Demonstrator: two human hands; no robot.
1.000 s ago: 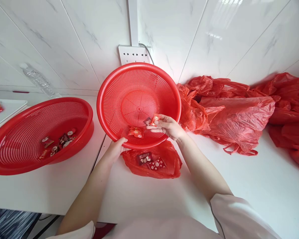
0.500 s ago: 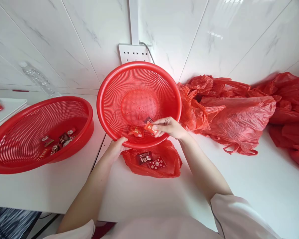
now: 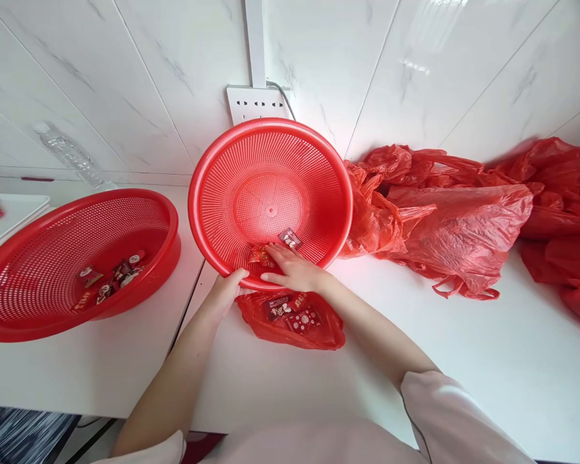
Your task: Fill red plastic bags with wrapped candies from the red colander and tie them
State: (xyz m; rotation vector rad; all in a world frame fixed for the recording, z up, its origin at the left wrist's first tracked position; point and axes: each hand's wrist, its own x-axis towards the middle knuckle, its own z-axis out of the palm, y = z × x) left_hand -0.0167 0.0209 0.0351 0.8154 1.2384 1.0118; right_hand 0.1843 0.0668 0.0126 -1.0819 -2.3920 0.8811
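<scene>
Head view: one red mesh basket [image 3: 270,154], tipped toward the wearer, its near rim above a red plastic bag [image 3: 328,330]. Left hand [image 3: 226,290], closed on the basket's near-left rim, thumb over the edge. Right hand [image 3: 297,272], open, palm down, fingers extended into the basket's lower part, fingertips at a red-and-gold packet [image 3: 257,255]; whether they press on it cannot be told. Just beyond those fingers, in the same basket, one dark maroon packet [image 3: 290,238] with pale lettering. In the bag below: a brown-red packet [image 3: 276,308], a dotted red packet [image 3: 303,319] and a gold-lettered packet [image 3: 300,299], close together. To the left, a second red basket [image 3: 140,209], tilted, with several small wrapped packets [image 3: 122,270] at its bottom; farther left, a white tray [image 3: 24,209] and a clear plastic bottle [image 3: 70,154]. Behind, a white socket panel [image 3: 258,103]. To the right, crumpled red bags [image 3: 464,216] on a white table [image 3: 270,380].
</scene>
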